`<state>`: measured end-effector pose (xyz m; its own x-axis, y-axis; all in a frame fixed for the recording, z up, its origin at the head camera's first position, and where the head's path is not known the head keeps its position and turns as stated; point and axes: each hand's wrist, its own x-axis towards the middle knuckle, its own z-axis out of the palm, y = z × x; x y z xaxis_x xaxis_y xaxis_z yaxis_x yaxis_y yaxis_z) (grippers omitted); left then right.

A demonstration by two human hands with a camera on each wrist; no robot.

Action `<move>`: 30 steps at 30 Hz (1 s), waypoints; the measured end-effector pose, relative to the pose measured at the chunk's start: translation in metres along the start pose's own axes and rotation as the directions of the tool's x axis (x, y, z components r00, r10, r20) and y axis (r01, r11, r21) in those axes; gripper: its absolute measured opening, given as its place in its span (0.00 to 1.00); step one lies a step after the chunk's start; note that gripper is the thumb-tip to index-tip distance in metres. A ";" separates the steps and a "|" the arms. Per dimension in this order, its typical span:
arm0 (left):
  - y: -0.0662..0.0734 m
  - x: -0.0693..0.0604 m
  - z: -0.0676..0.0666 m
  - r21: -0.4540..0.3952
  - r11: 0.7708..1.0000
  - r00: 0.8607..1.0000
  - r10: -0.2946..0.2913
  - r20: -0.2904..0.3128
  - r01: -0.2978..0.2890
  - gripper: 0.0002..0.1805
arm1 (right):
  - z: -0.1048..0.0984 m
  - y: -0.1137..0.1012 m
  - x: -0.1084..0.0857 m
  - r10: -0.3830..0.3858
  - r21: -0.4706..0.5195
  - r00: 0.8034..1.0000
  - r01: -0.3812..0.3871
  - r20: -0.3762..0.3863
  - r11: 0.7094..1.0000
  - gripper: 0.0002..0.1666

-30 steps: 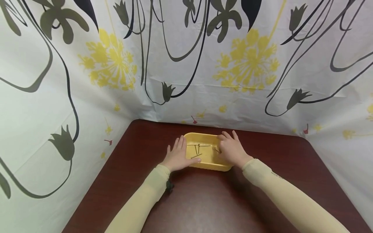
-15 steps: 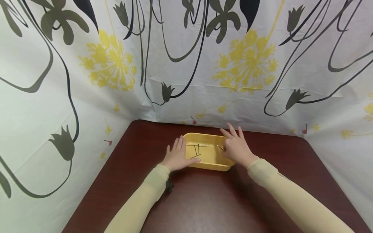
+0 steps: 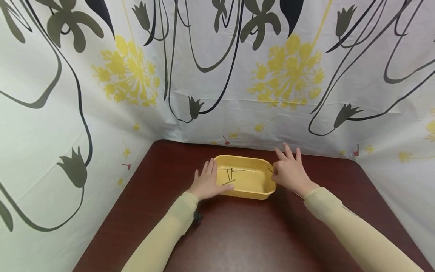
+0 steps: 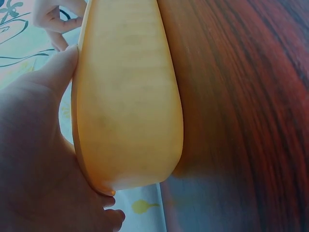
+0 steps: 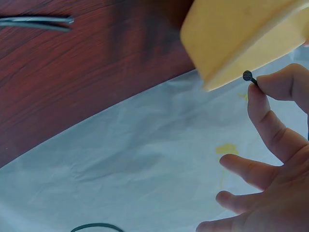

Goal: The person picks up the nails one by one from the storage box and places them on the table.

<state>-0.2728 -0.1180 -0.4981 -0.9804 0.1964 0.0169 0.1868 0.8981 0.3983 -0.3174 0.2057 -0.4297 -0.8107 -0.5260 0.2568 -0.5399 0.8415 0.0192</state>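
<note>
A yellow plastic tray (image 3: 249,193) stands on the dark red table, with several nails (image 3: 229,182) lying in its left half. My left hand (image 3: 205,183) rests on the tray's left end, fingers straight along the edge and thumb over the near rim. Just past the right end of the tray, my right hand (image 3: 290,174) pinches one nail (image 5: 247,76) between thumb and forefinger. The nail's round head faces the camera in the right wrist view; the other fingers spread out. On the table, partly hidden below the right wrist, lie more nails (image 5: 36,22).
The wood-grain table (image 3: 234,234) reaches toward the viewer. A white patterned cloth (image 3: 217,87) hangs behind it and along both sides. Close to the left wrist is a small dark object (image 3: 197,216), its kind unclear.
My right hand has moved out of the tray to the right, lifting the pinched nail past the right rim. The left hand and tray have stayed in place.
</note>
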 end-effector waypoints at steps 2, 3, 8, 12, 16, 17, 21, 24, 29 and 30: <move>0.000 0.000 -0.001 0.004 1.000 1.000 -0.002 0.001 0.002 0.71 | -0.001 0.003 -0.003 0.006 0.002 1.000 -0.006 -0.003 1.000 0.16; 0.000 0.000 -0.001 0.005 1.000 1.000 -0.002 0.000 0.002 0.71 | -0.002 0.005 -0.005 0.009 0.000 1.000 -0.009 -0.006 1.000 0.16; -0.001 -0.001 -0.001 0.009 1.000 1.000 -0.008 0.003 0.008 0.72 | -0.004 0.015 -0.014 0.016 -0.010 1.000 -0.016 -0.016 1.000 0.15; -0.001 -0.002 -0.002 -0.001 1.000 1.000 -0.007 0.003 0.007 0.71 | -0.002 0.023 -0.020 0.018 -0.007 1.000 -0.018 -0.023 1.000 0.15; -0.002 -0.002 -0.003 0.002 1.000 1.000 -0.011 -0.003 0.011 0.71 | 0.000 0.031 -0.026 0.030 -0.013 1.000 -0.030 -0.009 0.999 0.15; -0.003 -0.001 -0.003 0.003 1.000 1.000 -0.011 -0.005 0.011 0.71 | 0.000 0.033 -0.028 0.035 -0.017 0.999 -0.035 -0.001 0.999 0.15; -0.003 0.000 -0.002 -0.004 1.000 1.000 -0.009 -0.004 0.009 0.71 | 0.007 0.044 -0.039 0.067 -0.027 0.997 -0.066 0.044 0.997 0.17; -0.001 0.000 -0.001 -0.008 1.000 1.000 -0.006 0.005 0.006 0.72 | 0.014 0.054 -0.051 0.096 -0.019 0.992 -0.095 0.086 0.995 0.18; 0.000 -0.001 -0.001 -0.012 1.000 1.000 -0.003 0.009 0.003 0.71 | 0.025 0.066 -0.069 0.122 0.007 0.983 -0.124 0.138 0.992 0.21; 0.001 -0.001 -0.002 -0.011 1.000 1.000 -0.003 0.008 0.003 0.71 | 0.027 0.067 -0.072 0.124 0.012 0.982 -0.127 0.141 0.992 0.21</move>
<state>-0.2716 -0.1185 -0.4963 -0.9803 0.1973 0.0084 0.1835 0.8942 0.4084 -0.3018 0.2969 -0.4733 -0.8952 -0.4299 0.1180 -0.4355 0.8998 -0.0256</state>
